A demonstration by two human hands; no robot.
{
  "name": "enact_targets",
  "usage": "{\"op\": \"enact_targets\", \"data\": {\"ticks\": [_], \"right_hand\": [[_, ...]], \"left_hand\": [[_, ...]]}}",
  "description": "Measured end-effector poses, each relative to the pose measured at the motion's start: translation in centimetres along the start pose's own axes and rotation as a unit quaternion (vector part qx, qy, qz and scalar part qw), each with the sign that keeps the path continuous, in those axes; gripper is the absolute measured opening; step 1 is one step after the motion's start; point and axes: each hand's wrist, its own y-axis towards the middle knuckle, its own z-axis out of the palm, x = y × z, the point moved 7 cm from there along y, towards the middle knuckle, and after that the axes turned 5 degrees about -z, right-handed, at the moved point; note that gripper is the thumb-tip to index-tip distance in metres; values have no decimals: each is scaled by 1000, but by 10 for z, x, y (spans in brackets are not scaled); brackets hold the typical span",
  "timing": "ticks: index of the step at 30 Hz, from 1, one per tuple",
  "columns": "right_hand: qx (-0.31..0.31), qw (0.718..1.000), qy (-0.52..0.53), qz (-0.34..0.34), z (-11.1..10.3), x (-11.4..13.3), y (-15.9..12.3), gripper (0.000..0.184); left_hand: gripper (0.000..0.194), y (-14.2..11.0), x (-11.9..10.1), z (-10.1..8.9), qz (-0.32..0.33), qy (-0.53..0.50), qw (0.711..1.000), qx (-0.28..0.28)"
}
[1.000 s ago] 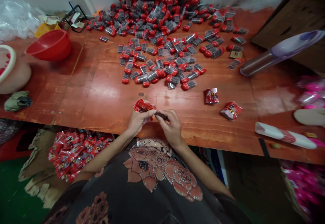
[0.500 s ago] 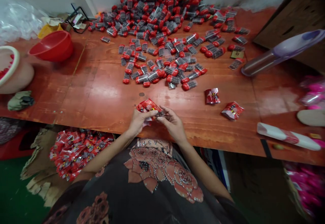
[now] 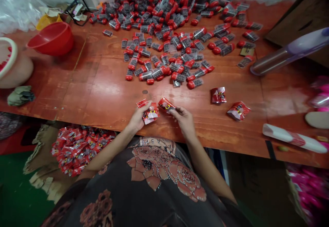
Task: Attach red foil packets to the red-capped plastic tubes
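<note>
My left hand [image 3: 138, 117] is closed on a few red printed wrappers [image 3: 150, 114], held above the table's front edge. Just to the right, my right hand [image 3: 183, 119] pinches one red wrapped packet [image 3: 166, 104] by its lower end. A small gap separates the packet from the wrappers. Beyond my hands lie many small clear tubes with red caps [image 3: 156, 72], filled with dark pieces. Two red packets, a darker one [image 3: 218, 95] and one nearer me [image 3: 239, 111], rest on the table to the right.
On the left of the wooden table [image 3: 102, 93] stand a red bowl [image 3: 52, 42] and a white bucket [image 3: 15, 69]. To the right are a clear tube with a purple top [image 3: 272, 60] and a white roll [image 3: 295, 138]. Red wrappers [image 3: 77, 148] fill a spot below the edge.
My hands have moved apart. A wrapped packet now shows in my right hand, away from the wrappers in my left. The view has shifted slightly.
</note>
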Motion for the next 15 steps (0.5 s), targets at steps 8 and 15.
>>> {"op": "enact_targets", "data": {"ticks": [8, 15], "right_hand": [[72, 991, -59, -95, 36, 22, -3, 49], [170, 921, -236, -260, 56, 61, 17, 44]], "left_hand": [[34, 1, 6, 6, 15, -5, 1000, 8], [34, 7, -1, 6, 42, 22, 999, 14]]}}
